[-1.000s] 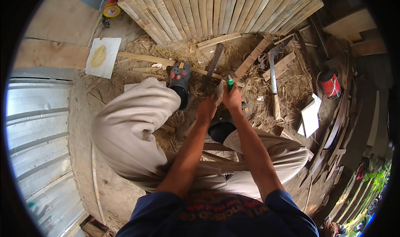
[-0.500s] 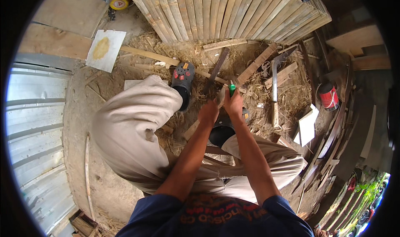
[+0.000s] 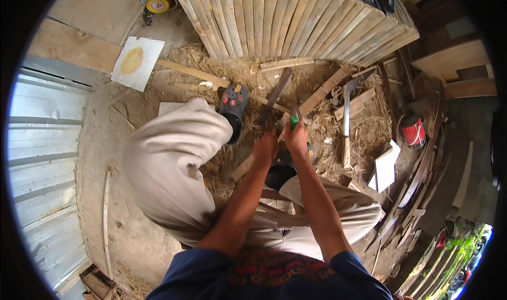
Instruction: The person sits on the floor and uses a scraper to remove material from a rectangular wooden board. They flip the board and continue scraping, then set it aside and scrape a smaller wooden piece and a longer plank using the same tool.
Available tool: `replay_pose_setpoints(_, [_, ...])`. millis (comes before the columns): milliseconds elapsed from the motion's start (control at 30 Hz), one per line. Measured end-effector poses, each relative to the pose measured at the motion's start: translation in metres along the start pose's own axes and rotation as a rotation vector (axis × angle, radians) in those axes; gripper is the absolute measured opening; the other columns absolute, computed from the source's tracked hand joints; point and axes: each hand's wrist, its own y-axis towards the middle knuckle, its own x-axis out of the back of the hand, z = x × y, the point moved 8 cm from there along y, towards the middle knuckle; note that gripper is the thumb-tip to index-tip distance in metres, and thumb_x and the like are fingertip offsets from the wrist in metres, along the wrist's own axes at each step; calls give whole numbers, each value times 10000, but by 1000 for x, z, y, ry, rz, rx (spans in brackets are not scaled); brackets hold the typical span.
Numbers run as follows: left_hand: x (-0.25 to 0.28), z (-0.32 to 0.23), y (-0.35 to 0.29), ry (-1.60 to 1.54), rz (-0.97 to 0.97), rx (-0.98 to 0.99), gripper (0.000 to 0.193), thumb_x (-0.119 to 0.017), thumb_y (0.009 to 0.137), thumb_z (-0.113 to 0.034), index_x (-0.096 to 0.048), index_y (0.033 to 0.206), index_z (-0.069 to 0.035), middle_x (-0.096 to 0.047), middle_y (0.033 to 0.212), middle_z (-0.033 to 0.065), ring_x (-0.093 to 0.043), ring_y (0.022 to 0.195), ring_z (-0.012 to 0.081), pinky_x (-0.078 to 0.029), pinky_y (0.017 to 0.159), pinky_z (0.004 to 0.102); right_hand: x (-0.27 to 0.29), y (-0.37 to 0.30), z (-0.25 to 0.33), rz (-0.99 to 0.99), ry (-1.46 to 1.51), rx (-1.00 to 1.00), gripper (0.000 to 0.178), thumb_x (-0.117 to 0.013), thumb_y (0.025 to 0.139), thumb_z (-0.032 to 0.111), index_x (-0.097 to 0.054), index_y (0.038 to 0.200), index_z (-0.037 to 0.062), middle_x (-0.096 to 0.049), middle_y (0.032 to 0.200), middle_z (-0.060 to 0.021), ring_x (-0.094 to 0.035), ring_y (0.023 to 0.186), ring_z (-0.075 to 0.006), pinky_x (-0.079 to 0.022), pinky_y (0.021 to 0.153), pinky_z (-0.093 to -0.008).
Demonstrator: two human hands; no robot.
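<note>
My right hand is closed around a green-handled tool, whose short greyish end points away from me. Close beside it on the left, my left hand is curled into a fist. What it grips is hidden, though a pale narrow piece shows between the hands. Both hands are low between my knees, above my right clog. A dark strip of wood lies just past my left hand. Beyond my right hand, a broad brown board slants across the straw.
A hammer lies to the right, near a white sheet and a red can. A slatted wooden structure stands ahead. My left clog rests on the straw-strewn ground. Corrugated metal walls the left; scrap boards line the right.
The view has shifted slightly. The tool in my right hand has tilted, so its greyish end now points more directly away from me. Both hands remain closed and close together.
</note>
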Motion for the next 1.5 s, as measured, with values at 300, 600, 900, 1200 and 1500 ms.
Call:
replay_pose_setpoints(300, [-19,28,21,-376,320,67,652,-405,1036,-588,-631,1175,8,-717,991,165,-719,872,333,-589,693,520,63,-17,1,-78,205,-27,393,-595,1020,382,-577,901,8,-583,642,-84,-577,544,-213,-447,488,-372])
replay_pose_setpoints(600, [50,-40,0,-625,776,-313,637,-548,979,-565,-574,1398,-86,-541,720,20,-527,606,116,-442,554,279,84,-95,-42,501,410,-475,290,-609,1012,297,-614,949,14,-572,697,-36,-495,506,-98,-415,445,-313])
replay_pose_setpoints(900, [88,-58,-54,-62,948,-56,922,-420,927,-800,-532,1416,-27,-334,575,-59,-356,481,79,-347,464,253,97,-114,-7,936,642,-448,319,-586,996,341,-631,924,33,-568,657,-5,-484,456,-82,-406,412,-264])
replay_pose_setpoints(1200, [128,-114,-84,182,949,-289,801,-417,973,-739,-617,1380,-79,-312,570,-59,-348,487,76,-337,472,269,101,-123,0,1061,645,-333,359,-613,988,386,-647,929,34,-566,665,-1,-454,452,-64,-389,406,-270])
replay_pose_setpoints(1500, [134,-111,-86,257,905,-354,749,-437,985,-711,-657,1341,-89,-319,553,-56,-339,470,82,-340,467,292,103,-123,6,1089,631,-255,363,-589,1003,377,-599,903,28,-508,651,26,-429,452,-59,-372,405,-265])
